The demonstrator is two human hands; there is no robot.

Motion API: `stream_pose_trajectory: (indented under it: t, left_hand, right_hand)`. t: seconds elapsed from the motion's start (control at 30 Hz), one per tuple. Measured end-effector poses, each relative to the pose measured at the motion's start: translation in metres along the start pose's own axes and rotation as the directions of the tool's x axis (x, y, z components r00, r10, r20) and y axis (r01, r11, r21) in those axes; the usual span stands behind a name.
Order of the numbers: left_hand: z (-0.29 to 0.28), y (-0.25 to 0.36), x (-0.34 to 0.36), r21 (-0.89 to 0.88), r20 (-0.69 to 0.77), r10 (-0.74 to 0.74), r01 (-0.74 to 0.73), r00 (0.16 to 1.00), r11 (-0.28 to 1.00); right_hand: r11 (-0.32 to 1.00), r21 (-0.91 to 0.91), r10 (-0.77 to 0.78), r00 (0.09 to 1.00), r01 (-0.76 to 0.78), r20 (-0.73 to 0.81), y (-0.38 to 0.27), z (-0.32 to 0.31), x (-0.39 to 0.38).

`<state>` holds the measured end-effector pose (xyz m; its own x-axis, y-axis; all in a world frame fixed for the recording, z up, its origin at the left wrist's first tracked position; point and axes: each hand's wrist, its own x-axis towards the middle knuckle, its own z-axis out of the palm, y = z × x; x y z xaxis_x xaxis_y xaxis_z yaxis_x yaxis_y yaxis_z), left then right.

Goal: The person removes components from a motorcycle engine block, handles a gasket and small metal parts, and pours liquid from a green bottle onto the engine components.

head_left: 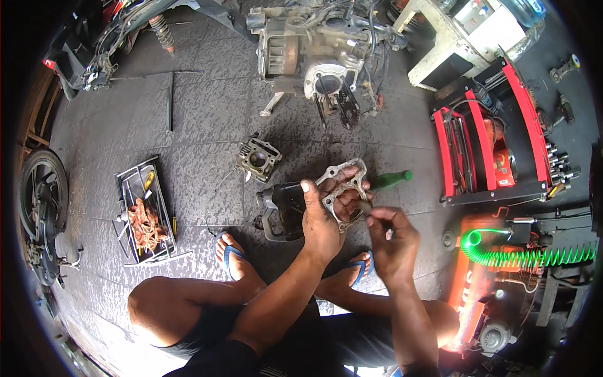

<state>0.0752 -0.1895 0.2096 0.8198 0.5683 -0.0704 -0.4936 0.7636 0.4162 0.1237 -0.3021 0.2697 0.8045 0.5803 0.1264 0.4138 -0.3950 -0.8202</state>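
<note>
My left hand [321, 227] holds up an engine gasket [330, 202], a flat grey frame with large openings and bolt holes. Its fingers lie behind the frame and show through the openings, while the thumb stands up along the left edge. Close by on the right, my right hand [394, 242] is pinched at the gasket's lower right edge. A small, blurred greyish piece seems to be between its fingertips; its kind cannot be made out. Beneath the hands, on the floor, are a dark container [276, 213] and a green bottle [392, 180], both partly hidden.
An engine cylinder [259, 158] lies on the tiled floor, with a larger engine [314, 56] beyond. To the left stands a wire-frame tray [164, 213] holding reddish rags and tools. A red-and-black tool rack [480, 135] and an orange compressor [468, 283] with a green coiled hose [521, 256] line the right.
</note>
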Motion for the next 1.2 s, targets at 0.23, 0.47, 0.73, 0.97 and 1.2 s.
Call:
stream_pose_trajectory:
  t: [0.23, 0.47, 0.73, 0.97, 1.2]
  left_hand:
    - [0.001, -0.002, 0.001, -0.158, 0.008, -0.049, 0.050, 0.999, 0.986]
    - [0.004, -0.001, -0.001, -0.224, 0.026, -0.080, 0.084, 0.996, 0.971]
    - [0.007, -0.004, -0.003, -0.256, 0.044, -0.048, 0.058, 0.998, 0.965]
    - [0.003, -0.015, -0.002, -0.020, 0.064, 0.118, -0.117, 0.991, 0.993]
    - [0.007, 0.001, -0.008, 0.210, -0.002, 0.044, -0.043, 0.999, 0.977]
  right_hand:
    - [0.988, 0.096, 0.128, 0.990, -0.122, -0.054, 0.002, 0.006, -0.005]
    - [0.981, 0.143, 0.139, 0.990, -0.134, -0.029, 0.002, 0.008, -0.006]
    - [0.947, 0.252, 0.184, 0.980, -0.198, 0.080, -0.019, 0.012, -0.019]
    - [0.821, 0.463, 0.337, 0.938, -0.334, 0.078, -0.009, 0.009, -0.008]
    - [0.966, 0.217, 0.155, 0.986, -0.138, -0.063, 0.000, -0.016, 0.012]
